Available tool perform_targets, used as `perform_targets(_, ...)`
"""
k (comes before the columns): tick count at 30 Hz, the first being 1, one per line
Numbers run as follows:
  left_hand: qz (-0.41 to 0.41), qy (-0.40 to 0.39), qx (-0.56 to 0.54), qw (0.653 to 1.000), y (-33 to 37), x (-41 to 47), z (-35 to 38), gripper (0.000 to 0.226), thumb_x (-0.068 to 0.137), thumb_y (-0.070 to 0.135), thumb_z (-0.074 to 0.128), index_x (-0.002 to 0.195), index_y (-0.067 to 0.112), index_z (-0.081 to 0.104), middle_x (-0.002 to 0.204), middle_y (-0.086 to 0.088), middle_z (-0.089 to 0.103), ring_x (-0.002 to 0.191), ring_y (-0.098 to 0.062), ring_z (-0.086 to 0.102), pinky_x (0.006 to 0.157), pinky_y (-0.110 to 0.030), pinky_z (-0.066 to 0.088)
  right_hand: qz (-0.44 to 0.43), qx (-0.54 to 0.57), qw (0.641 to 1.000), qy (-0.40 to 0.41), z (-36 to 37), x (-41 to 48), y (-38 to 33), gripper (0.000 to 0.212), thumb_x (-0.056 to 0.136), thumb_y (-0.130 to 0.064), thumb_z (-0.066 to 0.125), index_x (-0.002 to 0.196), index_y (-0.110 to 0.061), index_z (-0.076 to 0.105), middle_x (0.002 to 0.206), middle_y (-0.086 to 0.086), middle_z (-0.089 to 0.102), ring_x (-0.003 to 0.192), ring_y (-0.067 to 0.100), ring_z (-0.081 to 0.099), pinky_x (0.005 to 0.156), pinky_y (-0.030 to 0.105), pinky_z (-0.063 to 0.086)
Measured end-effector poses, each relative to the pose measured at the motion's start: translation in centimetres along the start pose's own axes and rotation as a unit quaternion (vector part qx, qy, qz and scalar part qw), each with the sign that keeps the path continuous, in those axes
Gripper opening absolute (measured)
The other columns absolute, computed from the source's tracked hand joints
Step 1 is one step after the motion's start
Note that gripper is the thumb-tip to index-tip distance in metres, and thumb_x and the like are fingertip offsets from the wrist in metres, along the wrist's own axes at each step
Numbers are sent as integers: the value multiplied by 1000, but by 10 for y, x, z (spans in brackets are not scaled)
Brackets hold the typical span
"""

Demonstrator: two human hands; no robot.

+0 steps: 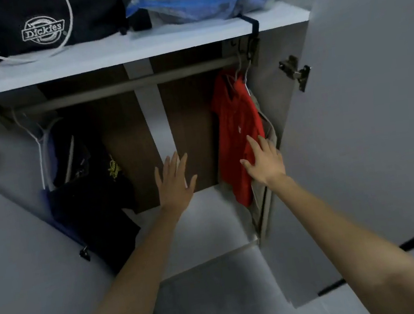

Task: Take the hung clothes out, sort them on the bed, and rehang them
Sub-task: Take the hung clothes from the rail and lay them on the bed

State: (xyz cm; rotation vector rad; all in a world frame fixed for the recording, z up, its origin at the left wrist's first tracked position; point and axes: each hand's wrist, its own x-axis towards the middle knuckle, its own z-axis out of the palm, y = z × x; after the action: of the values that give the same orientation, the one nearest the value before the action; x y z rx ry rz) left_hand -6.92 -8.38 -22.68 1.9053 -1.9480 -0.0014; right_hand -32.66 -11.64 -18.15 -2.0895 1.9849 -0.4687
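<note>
Black bag [35,21] on white shelf [132,52], embroidered "Dickies" logo. Right hand [265,160], fingers straight, touches red shirt [234,115] on wire hanger [242,72]. Left hand [174,181] spread, empty.

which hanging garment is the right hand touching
The red shirt hanging on the right, under the right hand. The dark clothes on the left hang untouched.

Light: dim, cool grey-blue cast, source out of view. Shadow: deep inside the wardrobe interior [124,142], where dark clothes [93,204] lose detail. Sharpness: soft throughout, textures smeared. Distortion: wide-angle bowing along the shelf [132,52] and frame corners.
</note>
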Motion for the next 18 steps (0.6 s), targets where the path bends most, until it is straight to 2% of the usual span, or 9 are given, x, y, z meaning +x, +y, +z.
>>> perform_targets(3, -11, 30, -17, 999, -16, 9, -1, 62, 101, 44, 47, 156, 24, 27, 163, -6, 22, 151, -26, 13, 120, -53, 0, -20, -10, 1000, -5, 7, 27, -9, 73, 95, -46, 52, 156, -29, 15, 162, 8, 14, 149, 32, 10, 121, 48, 12)
perform_targets(8, -50, 48, 3, 998, -53, 29, -5, 66, 95, 52, 33, 153, 22, 32, 160, -9, 30, 149, -29, 22, 119, -58, 9, -75, -10, 997, -7, 23, 66, -49, 71, 97, -44, 50, 156, -27, 15, 162, 9, 13, 150, 30, 7, 121, 45, 13)
perform_targets(12, -79, 66, 28, 994, -91, 47, -13, 63, 98, 43, 51, 154, 22, 31, 161, -9, 26, 150, -28, 18, 120, -57, 9, -113, -22, 993, -16, 39, 94, -88, 71, 98, -44, 49, 156, -26, 13, 163, 10, 11, 150, 30, 6, 121, 44, 12)
perform_targets(18, -150, 112, 77, 979, -155, 66, -35, 66, 96, 40, 56, 154, 19, 32, 161, -13, 24, 150, -31, 14, 120, -58, 5, -136, -22, 990, -31, 57, 126, -130, 72, 97, -46, 49, 156, -27, 11, 163, 9, 9, 150, 29, 5, 121, 45, 11)
